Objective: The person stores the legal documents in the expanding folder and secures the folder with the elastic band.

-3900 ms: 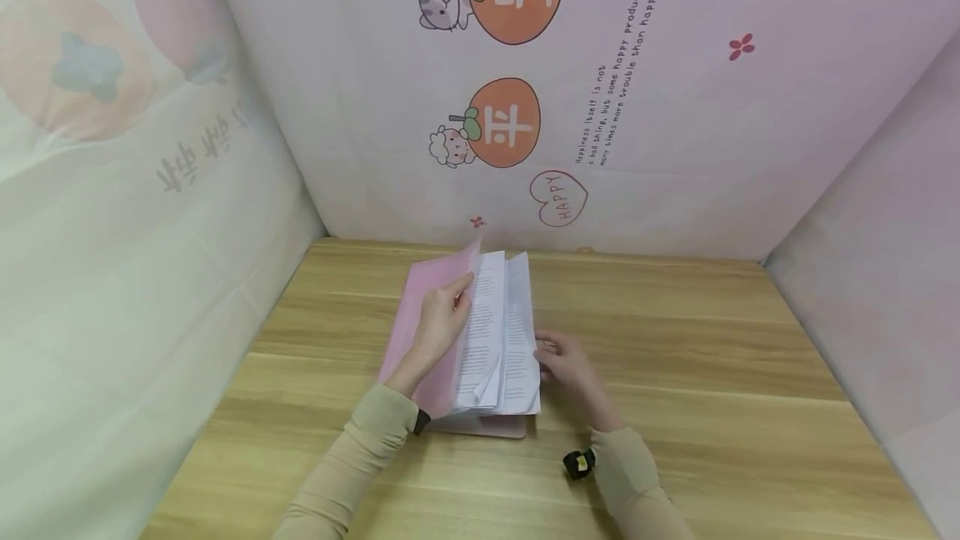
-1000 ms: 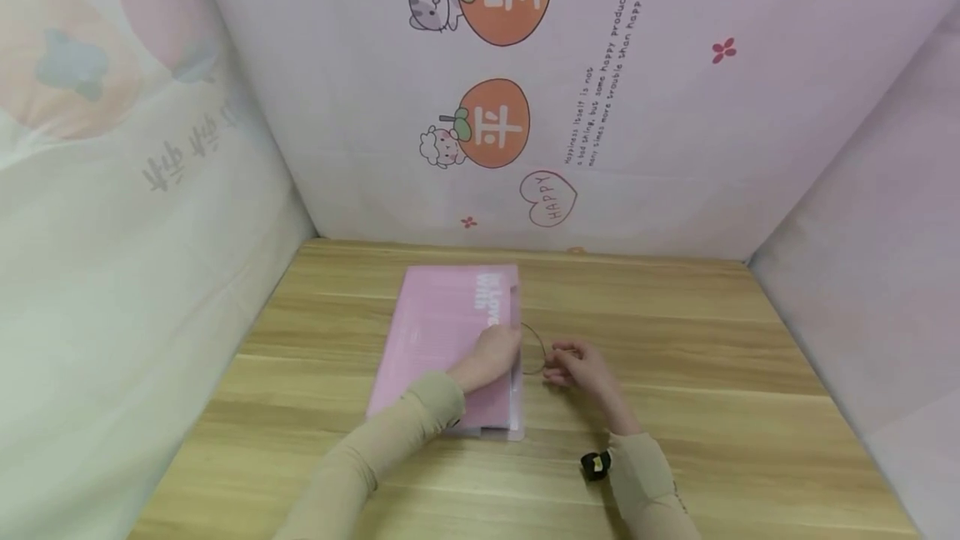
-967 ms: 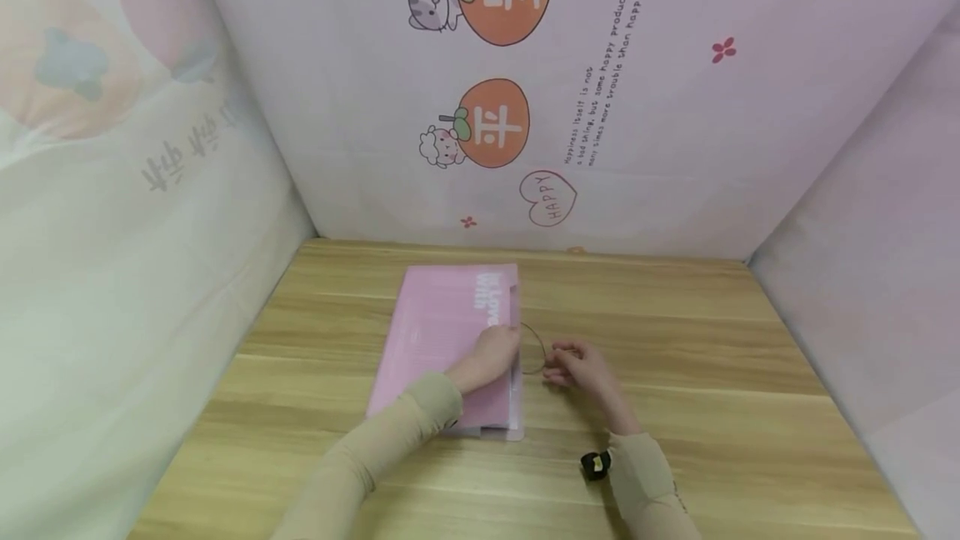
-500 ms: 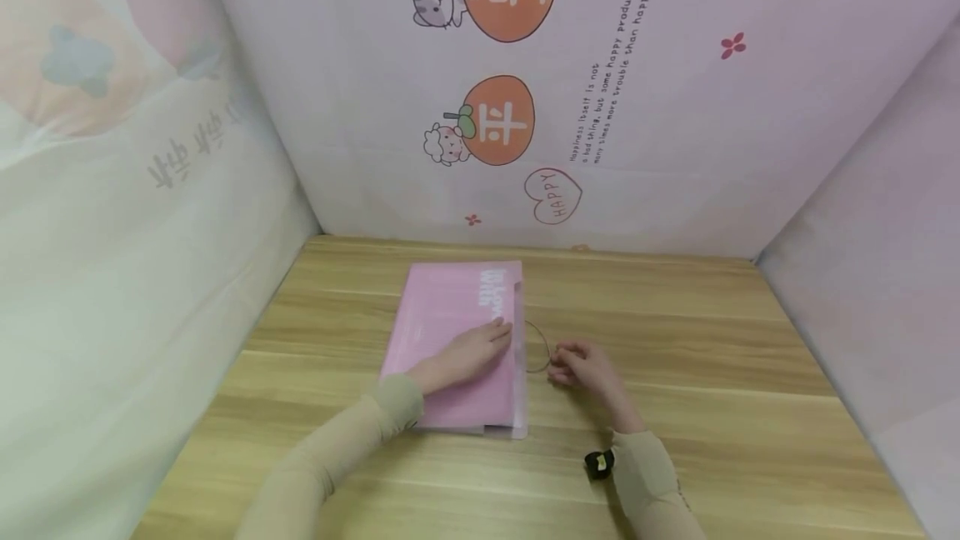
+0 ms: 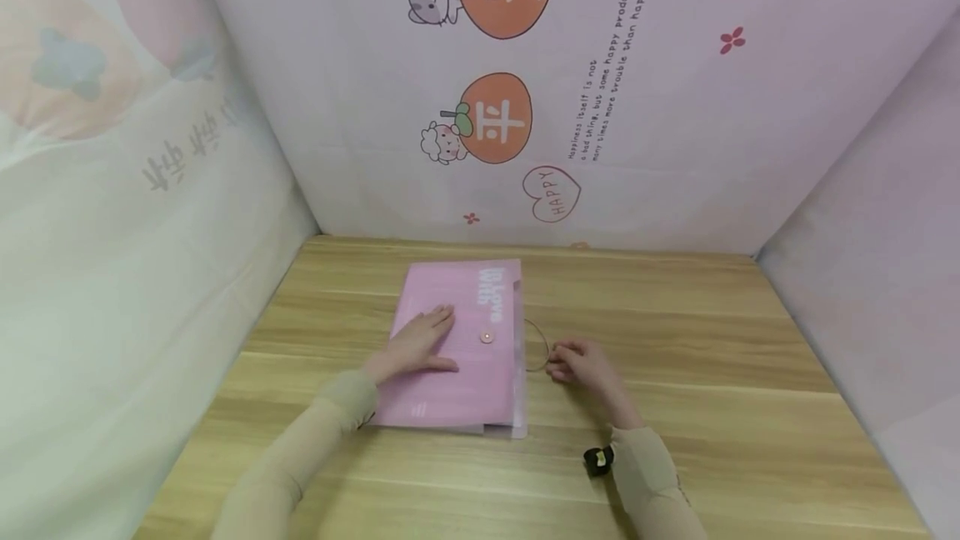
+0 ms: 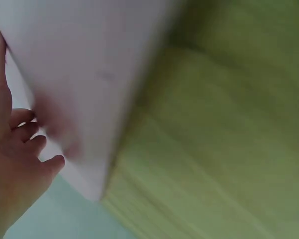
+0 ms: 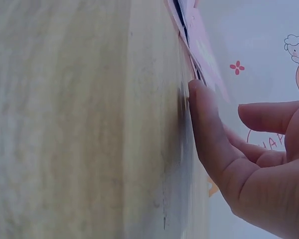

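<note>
A pink plastic file folder (image 5: pixel 450 398) lies closed on the wooden table, white lettering near its right edge and a small round button (image 5: pixel 487 337) on its cover. My left hand (image 5: pixel 417 344) rests on the cover, fingers straight and thumb spread; the left wrist view shows its fingertips over the pale cover. From the folder's right side a thin cord loop (image 5: pixel 546 337) sticks out. My right hand (image 5: pixel 588 367) is at the outer end of this loop, fingers loosely bent. In the right wrist view its thumb stands apart from the fingers, near the folder's edge.
A black strap with a yellow mark (image 5: pixel 597 462) is by the right sleeve cuff. White printed cloth (image 5: pixel 645 198) stands behind the table, with more cloth at the left and right sides.
Earlier the folder stood open with printed sheets showing; its cover is now down. My left hand has slid left from the right edge, uncovering the button. My right hand stays near the loop.
</note>
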Available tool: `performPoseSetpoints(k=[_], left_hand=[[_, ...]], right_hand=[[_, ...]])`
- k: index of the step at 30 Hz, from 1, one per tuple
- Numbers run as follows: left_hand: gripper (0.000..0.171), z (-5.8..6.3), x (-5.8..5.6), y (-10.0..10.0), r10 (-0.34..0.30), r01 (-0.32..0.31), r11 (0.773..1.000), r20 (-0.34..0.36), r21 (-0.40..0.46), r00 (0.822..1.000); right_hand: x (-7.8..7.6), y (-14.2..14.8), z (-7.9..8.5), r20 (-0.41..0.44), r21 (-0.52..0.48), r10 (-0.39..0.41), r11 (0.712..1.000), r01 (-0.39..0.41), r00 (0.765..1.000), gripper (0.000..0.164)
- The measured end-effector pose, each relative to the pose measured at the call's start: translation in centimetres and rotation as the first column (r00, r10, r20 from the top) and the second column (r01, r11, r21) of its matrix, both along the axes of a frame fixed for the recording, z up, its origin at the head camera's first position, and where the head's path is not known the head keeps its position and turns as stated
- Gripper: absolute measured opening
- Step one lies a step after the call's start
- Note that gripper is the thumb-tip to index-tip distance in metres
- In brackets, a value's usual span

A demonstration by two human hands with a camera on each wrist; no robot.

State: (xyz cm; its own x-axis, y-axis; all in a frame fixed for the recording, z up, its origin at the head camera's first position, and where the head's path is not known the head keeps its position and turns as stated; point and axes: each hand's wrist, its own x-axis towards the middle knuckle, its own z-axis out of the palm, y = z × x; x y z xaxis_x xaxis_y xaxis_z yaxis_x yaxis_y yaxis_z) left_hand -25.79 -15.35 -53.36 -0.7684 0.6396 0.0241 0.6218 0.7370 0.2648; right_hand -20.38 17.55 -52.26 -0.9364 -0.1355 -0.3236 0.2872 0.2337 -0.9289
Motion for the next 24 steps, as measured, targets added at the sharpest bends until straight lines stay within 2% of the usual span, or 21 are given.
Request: performPoseSetpoints(k=[4, 10, 14, 18, 20, 24], left_hand=[[0.099, -0.3, 0.1, -1.3, 0.006, -0.006, 1.000, 0.021, -0.004, 1.000], [0.100, -0.4, 0.0, -1.8, -0.024, 0.024, 1.000, -0.010, -0.015, 1.000], [0.100, -0.6, -0.2, -1.7, -0.034, 0.032, 0.999, -0.040, -0.043, 0.999], [0.100, -1.0, -0.5, -1.1, -0.056, 0.053, 0.997, -0.057, -0.063, 0.997], [0.101, -1.1, -0.6, -0.6, -0.067, 0.063, 0.995, -0.052, -0.074, 0.996], [0.103, -1.1, -0.7, 0.5, -0.076, 0.073, 0.994, -0.033, -0.082, 0.997]], right_hand=[[-0.2, -0.1, 0.0, 0.008, -0.033, 0.018, 0.999, -0.018, 1.000, 0.043], [-0.6, -0.3, 0.1, 0.012, -0.156, 0.098, 0.983, -0.095, 0.995, 0.046], [-0.8, -0.5, 0.3, 0.012, -0.177, 0.134, 0.976, -0.130, 0.991, 0.044], [-1.2, -1.0, 0.7, -0.020, -0.093, 0.158, 0.983, -0.159, 0.987, 0.042], [-1.5, -1.4, 1.0, -0.048, -0.019, 0.166, 0.986, -0.167, 0.985, 0.040], [-2.2, -2.0, 1.5, -0.137, 0.145, 0.215, 0.970, -0.196, 0.967, 0.038]])
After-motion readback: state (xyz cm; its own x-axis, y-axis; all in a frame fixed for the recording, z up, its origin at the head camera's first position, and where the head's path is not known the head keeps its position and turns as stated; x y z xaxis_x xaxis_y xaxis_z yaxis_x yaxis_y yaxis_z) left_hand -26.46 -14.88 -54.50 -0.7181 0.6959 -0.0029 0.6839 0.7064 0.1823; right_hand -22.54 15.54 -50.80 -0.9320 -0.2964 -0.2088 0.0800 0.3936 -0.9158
